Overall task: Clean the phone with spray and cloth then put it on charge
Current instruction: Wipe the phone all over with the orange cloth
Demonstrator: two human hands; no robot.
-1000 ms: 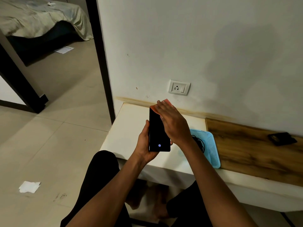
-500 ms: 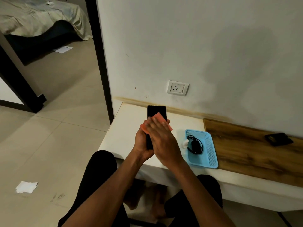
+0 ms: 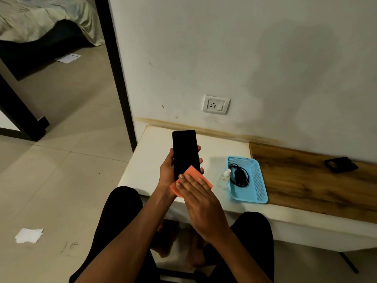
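Observation:
A black phone [image 3: 185,152] stands upright above the white table [image 3: 151,160], its dark screen facing me. My left hand [image 3: 168,173] grips it from behind at its lower half. My right hand [image 3: 201,203] presses an orange cloth [image 3: 192,173] flat against the phone's lower end. A small clear spray bottle [image 3: 225,177] stands on the table just left of the blue basket [image 3: 259,180]. A black charger with its coiled cable [image 3: 239,176] lies inside the basket. A white wall socket [image 3: 216,104] sits above the table.
A wooden board [image 3: 306,178] covers the table's right part, with a dark wallet-like object [image 3: 341,164] on it. My knees are under the table's front edge. A crumpled white paper [image 3: 28,235] lies on the tiled floor at left. A doorway with a bed [image 3: 40,19] is at far left.
My right hand slid the orange cloth down the screen from the phone's top to its lower end. The phone's upper screen is now uncovered.

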